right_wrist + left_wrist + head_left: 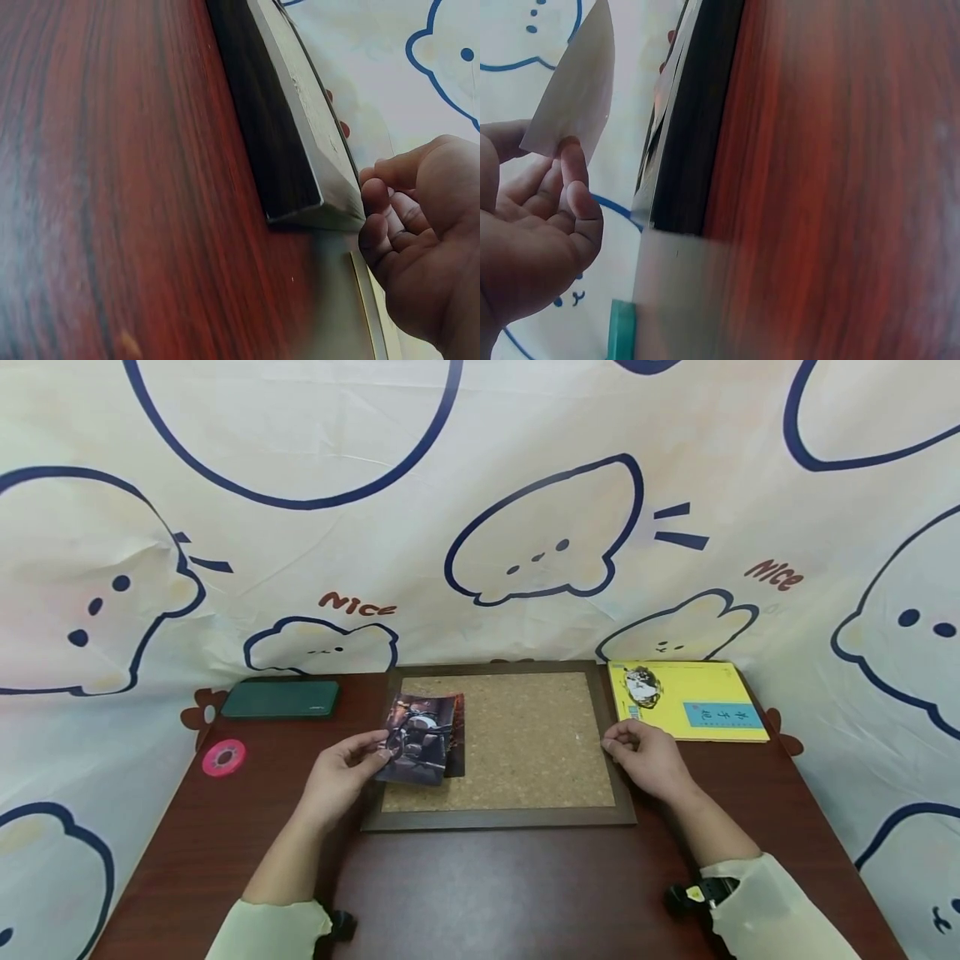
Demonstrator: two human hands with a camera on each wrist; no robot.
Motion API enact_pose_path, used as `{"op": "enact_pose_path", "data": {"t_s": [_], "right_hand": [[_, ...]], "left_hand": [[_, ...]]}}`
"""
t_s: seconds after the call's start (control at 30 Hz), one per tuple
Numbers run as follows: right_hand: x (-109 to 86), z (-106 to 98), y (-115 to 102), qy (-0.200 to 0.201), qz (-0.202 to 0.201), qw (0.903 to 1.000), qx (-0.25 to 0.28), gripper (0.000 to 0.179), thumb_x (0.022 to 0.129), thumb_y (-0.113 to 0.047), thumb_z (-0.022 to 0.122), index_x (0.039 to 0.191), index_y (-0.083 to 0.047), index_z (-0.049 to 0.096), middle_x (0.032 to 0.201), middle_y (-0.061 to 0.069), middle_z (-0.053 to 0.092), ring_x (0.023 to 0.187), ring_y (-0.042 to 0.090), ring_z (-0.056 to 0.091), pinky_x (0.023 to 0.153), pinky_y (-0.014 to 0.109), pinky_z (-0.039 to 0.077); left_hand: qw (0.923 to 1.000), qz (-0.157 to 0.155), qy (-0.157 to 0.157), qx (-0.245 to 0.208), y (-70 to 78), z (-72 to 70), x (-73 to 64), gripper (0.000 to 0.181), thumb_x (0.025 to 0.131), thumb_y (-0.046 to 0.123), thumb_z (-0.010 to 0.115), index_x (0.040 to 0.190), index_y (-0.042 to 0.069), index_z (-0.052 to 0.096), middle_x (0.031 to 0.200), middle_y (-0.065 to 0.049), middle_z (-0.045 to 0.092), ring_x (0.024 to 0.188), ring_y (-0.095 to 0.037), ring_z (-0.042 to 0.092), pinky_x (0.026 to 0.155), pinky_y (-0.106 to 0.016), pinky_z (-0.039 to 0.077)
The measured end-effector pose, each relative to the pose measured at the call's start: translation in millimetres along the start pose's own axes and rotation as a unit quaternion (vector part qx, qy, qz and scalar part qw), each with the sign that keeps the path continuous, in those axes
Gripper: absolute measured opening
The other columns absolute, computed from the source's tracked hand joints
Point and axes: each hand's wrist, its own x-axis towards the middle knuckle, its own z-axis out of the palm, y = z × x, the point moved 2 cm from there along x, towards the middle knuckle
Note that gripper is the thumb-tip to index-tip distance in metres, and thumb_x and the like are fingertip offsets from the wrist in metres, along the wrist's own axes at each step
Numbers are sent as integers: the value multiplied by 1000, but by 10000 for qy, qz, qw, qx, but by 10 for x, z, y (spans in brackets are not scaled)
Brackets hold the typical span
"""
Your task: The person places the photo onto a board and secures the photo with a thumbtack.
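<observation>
My left hand [341, 781] pinches a photo print [417, 739] by its left edge, thumb on top. In the left wrist view the print [577, 82] bows, its pale back showing. A second print [457, 735] with orange-red tones shows partly from behind the first, over the left part of the cork board [536, 743]. My right hand [648, 760] is at the board's right edge, fingers curled and thumb near the index finger. In the right wrist view its fingertips [375, 196] meet the side of the frame [274, 135]; whether they grip anything is hidden.
Right of the board lies a yellow book [712, 689] with a blue label. At the back left is a dark green case [280, 699], and nearer stands a pink ring-shaped roll [235, 752]. A patterned cloth [525, 427] hangs behind the brown table [495, 893].
</observation>
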Motion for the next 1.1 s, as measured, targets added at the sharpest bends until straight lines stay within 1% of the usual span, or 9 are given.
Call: {"op": "enact_pose_path", "data": {"t_s": [0.27,0.33,0.5,0.6,0.7,0.83,1.03,1.1], "right_hand": [[70,39,-128,-46,-130,9999,-9,8,100,-21,71,102,-13,71,88,1,69,74,20,59,61,30,49],[84,46,-158,-54,-132,9999,-18,8,100,-21,70,102,-13,71,88,1,69,74,20,59,61,30,49],[114,86,-232,-141,-162,9998,60,9,100,-20,70,103,-12,71,90,2,69,75,20,59,61,29,49],[128,122,-274,-175,-185,9995,181,9,99,-20,71,102,-12,71,91,2,70,77,20,61,63,30,51],[138,162,-305,-221,-237,9993,182,9,98,-20,72,102,-12,70,92,2,71,79,19,63,66,31,52],[153,212,-361,-243,-367,9990,118,7,97,-18,73,100,-13,71,91,2,72,81,18,64,71,35,52],[206,260,-461,-255,-502,9984,87,6,97,-18,73,101,-13,73,93,1,73,84,17,67,74,37,54],[224,280,-488,-265,-531,9982,66,7,97,-17,73,102,-13,73,94,1,74,85,16,67,75,37,55]], "left_hand": [[9996,228,-164,90,48,168,51,37,101,25,70,137,16,68,125,-11,68,105,-27,60,79,-32,52],[9994,243,-212,102,62,211,60,37,101,25,70,138,18,67,123,-10,69,102,-27,62,77,-34,53],[9989,295,-289,231,104,308,74,38,100,26,70,138,21,67,122,-9,69,103,-26,63,79,-36,53],[9984,339,-308,324,130,369,81,38,100,25,70,137,21,68,119,-8,69,103,-25,61,79,-35,51],[9982,356,-356,332,160,435,82,37,99,24,70,136,21,69,113,-8,69,98,-26,60,74,-36,51],[9974,502,-420,316,204,512,91,37,99,22,71,135,20,69,109,-7,70,92,-24,61,70,-36,52],[9952,717,-507,431,271,607,133,38,97,20,72,135,17,70,106,-7,69,91,-23,60,71,-35,50],[9944,752,-549,506,299,640,143,38,97,20,73,135,17,70,108,-7,69,91,-23,59,72,-35,50]]}}
